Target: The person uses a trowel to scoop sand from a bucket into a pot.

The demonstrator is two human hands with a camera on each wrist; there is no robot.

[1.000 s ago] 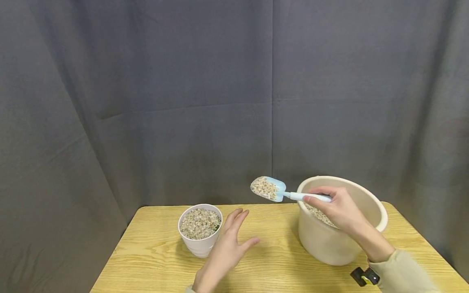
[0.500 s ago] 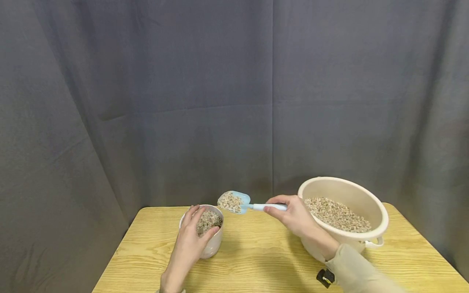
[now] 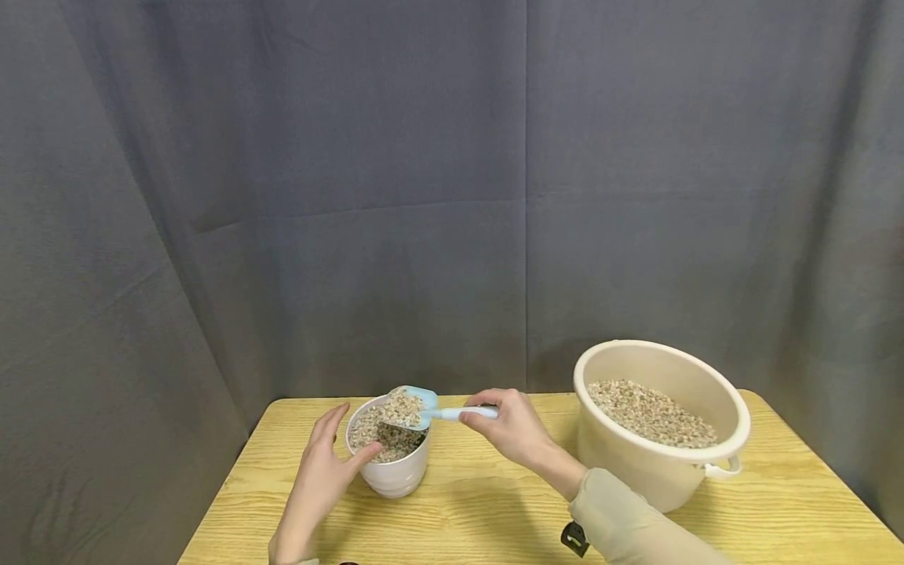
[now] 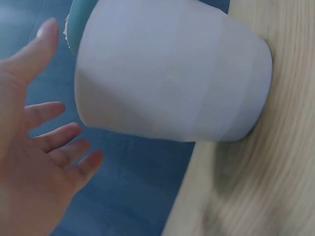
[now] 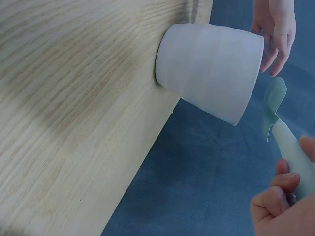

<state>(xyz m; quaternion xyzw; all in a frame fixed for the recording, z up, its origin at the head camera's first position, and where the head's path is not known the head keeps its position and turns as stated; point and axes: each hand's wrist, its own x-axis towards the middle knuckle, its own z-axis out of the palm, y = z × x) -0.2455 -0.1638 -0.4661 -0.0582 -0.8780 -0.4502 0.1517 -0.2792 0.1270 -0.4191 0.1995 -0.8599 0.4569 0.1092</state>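
Observation:
My right hand [image 3: 512,428] grips the white handle of a small light-blue scoop [image 3: 427,400], heaped with pale gravel. The scoop's blade is over the white pot [image 3: 395,477], which stands upright on the table and is filled with gravel [image 3: 366,433] nearly to its rim. To the pot's left is my left hand [image 3: 321,471], fingers spread and thumb at the near rim in the head view. The left wrist view shows this hand [image 4: 34,187] just off the pot [image 4: 167,73], with the scoop's blue edge [image 4: 80,24] behind it.
A large cream bucket [image 3: 625,463] with a side handle stands on the right of the wooden table [image 3: 480,518], partly filled with gravel [image 3: 650,412]. Behind the table hangs a dark grey curtain [image 3: 395,196].
My right hand has carried the loaded scoop left and down from beside the bucket to over the pot. My left hand crossed over the pot to its left side.

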